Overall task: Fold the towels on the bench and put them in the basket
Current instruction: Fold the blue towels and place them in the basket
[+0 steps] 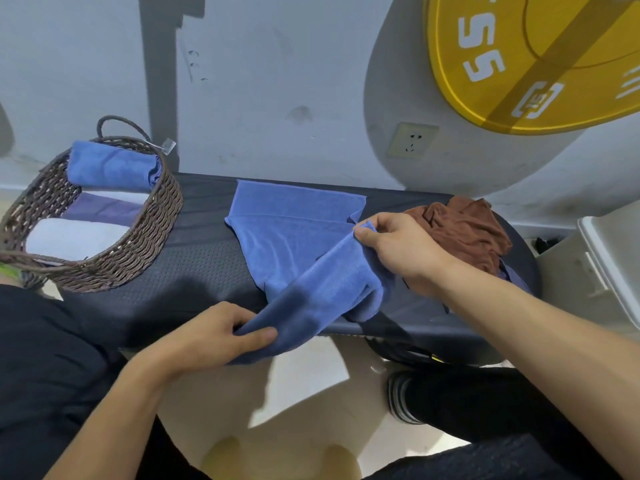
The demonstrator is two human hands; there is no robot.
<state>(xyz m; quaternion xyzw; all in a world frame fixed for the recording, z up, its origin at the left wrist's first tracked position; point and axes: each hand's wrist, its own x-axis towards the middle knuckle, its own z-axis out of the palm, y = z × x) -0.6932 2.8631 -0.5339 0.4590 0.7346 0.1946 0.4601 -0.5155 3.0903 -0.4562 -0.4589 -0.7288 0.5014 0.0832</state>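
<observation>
On the bench (194,258), left hand (207,336) and right hand (394,247) pinch the blue towel (294,244) mid-fold; next, probably lay the lifted edge across squarely.

Yellow weight plate (540,60), wall socket (412,140)

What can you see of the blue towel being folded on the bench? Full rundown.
The blue towel looks like soft microfibre with a stitched hem. Its far part lies flat across the dark padded bench; the near part is lifted and being folded over. The left hand pinches its near corner off the bench's front edge; the right hand pinches the right edge. A crumpled brown towel lies just beyond it.
</observation>
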